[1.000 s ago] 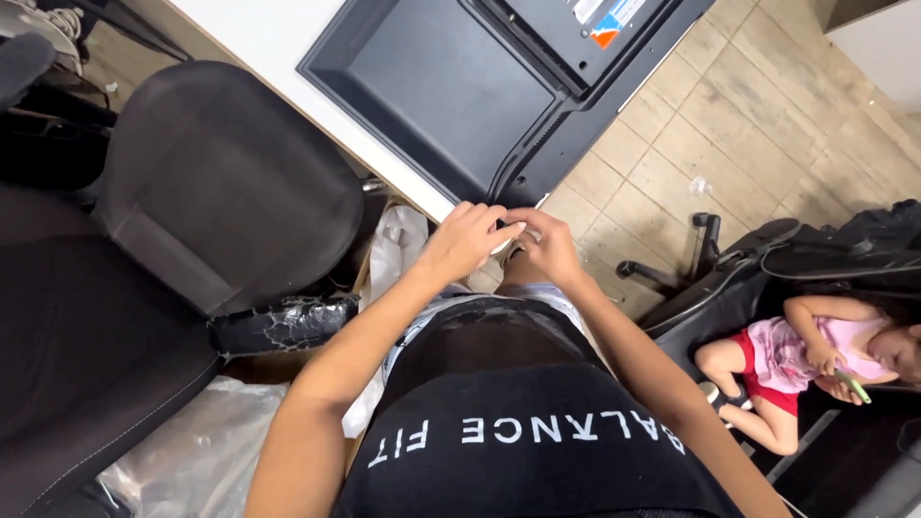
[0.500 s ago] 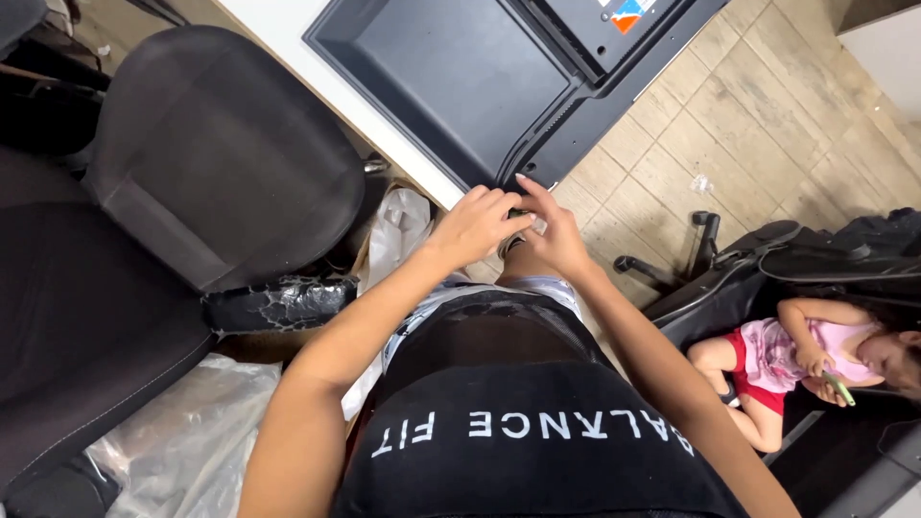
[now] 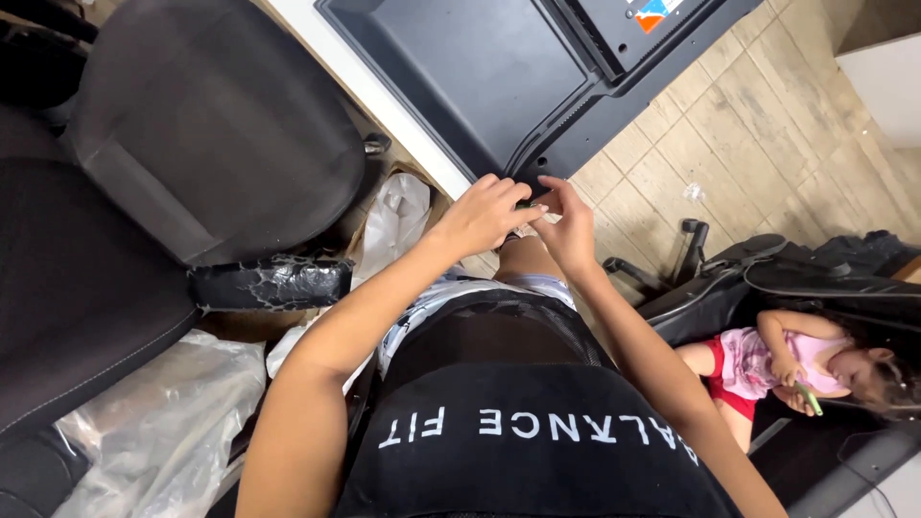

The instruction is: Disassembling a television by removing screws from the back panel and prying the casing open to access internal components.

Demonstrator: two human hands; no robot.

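Note:
A large black flat-screen back panel [image 3: 480, 77] lies face down on a white table [image 3: 384, 105], its near corner hanging past the table's edge. My left hand [image 3: 480, 216] and my right hand [image 3: 568, 228] meet fingertip to fingertip at that corner. Between the fingertips sits a small dark object [image 3: 531, 202], pinched by both hands and too small to identify. My right index finger points up against the panel's rim. Below the hands are my lap and a black shirt.
A black office chair [image 3: 192, 134] with a cracked armrest [image 3: 269, 283] stands at my left, above clear plastic sheeting [image 3: 153, 432] and a white bag [image 3: 398, 216]. On the tiled floor [image 3: 748, 125] at right, a child in pink [image 3: 777, 360] lies by another dark chair [image 3: 767, 278].
Both hands have moved up from over my lap to the panel's near corner, and my right index finger has come up to the rim.

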